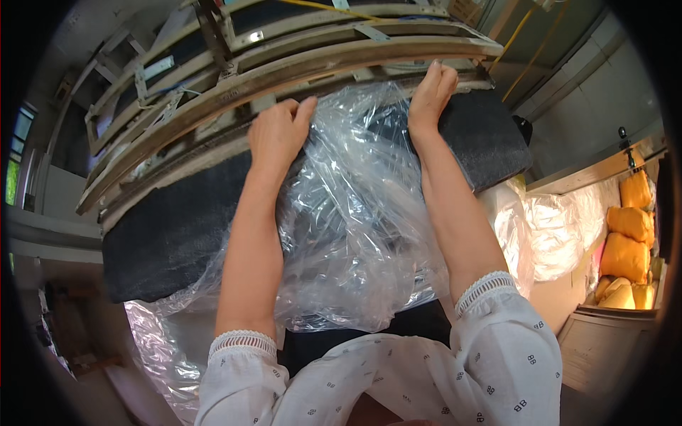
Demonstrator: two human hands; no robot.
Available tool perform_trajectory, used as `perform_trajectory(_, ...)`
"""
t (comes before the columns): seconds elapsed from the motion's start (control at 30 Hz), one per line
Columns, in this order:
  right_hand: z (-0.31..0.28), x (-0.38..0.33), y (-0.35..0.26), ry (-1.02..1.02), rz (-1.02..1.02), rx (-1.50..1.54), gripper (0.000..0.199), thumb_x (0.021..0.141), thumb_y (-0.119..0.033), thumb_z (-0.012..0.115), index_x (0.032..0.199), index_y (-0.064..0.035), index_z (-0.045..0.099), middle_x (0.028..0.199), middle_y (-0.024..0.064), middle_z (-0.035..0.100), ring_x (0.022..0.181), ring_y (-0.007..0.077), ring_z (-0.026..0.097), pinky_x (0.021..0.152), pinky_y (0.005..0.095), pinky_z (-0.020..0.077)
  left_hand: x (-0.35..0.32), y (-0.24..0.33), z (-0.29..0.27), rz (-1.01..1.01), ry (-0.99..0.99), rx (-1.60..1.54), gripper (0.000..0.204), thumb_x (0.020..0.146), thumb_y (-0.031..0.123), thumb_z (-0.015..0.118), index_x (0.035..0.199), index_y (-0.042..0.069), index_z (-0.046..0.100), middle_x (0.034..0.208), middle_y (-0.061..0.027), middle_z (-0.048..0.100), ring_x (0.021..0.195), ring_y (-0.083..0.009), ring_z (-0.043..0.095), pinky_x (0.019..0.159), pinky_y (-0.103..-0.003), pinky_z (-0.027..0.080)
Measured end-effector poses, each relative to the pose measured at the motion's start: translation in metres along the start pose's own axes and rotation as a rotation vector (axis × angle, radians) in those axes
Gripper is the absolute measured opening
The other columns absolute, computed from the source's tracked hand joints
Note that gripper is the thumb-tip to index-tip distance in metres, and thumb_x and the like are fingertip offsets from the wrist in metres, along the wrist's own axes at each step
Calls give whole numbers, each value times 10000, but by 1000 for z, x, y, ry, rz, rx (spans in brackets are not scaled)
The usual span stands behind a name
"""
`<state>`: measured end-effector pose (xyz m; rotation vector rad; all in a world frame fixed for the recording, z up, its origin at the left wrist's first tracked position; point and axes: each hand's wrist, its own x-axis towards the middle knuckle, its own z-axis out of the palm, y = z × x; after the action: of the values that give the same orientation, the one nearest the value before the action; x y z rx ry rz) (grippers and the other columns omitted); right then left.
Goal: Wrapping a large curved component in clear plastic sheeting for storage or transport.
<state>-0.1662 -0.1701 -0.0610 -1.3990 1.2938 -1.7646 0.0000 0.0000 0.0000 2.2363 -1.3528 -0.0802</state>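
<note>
1. Head view: the left hand (pixel 277 131) has its fingers curled shut, gripping the top edge of the clear plastic sheet (pixel 348 227).
2. The right hand (pixel 432 92) is closed the same way on the sheet's far edge, against the wooden frame (pixel 298 67).
3. The sheet lies over the dark fabric pad (pixel 170 227).
4. Yellow sacks (pixel 629 238) are stacked at the right.

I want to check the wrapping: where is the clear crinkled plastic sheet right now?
In the head view, the clear crinkled plastic sheet lies mid-frame over the dark grey padded slab, between the left hand and right hand, just below the wooden frame.
</note>
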Motion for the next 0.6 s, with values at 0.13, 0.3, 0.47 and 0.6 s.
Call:
perform_trajectory(0.13, -34, 1, -54, -254, -47, 333, 222, 934, -237, 411, 821, -47, 435, 867, 72, 468, 749, 169, 436, 736, 296, 368, -1, 23, 1, 97, 189, -431, 284, 871, 266, 546, 777, 7, 613, 594, -93, 583, 540, -210, 565, 528, -332, 426)
perform_trajectory(0.3, -116, -36, -82, -601, 247, 574, 201, 944, -265, 402, 926, -73, 455, 894, 28, 485, 779, 105, 474, 738, 251, 387, -76, 59, -28, 31, 153, -938, 213, 902, 177, 532, 781, 13, 594, 587, 4, 536, 519, -52, 493, 489, -207, 396)
perform_trajectory(0.47, -131, -43, -114, -942, 361, 574, 356, 895, -345, 508, 1082, -50, 438, 982, 49, 525, 870, 110, 517, 759, 251, 405, -149, 63, -33, 124, 146, -981, 209, 921, 181, 504, 845, 0, 574, 685, -7, 549, 542, -68, 511, 508, -211, 424)
perform_trajectory(0.6, -144, -32, -139, -1068, 322, 678, 233, 875, -210, 563, 1021, -38, 504, 912, 36, 567, 796, 93, 547, 714, 235, 436, -184, 65, -36, 143, 116, -887, 157, 898, 128, 532, 826, 0, 590, 679, -6, 571, 589, -61, 524, 551, -203, 422)
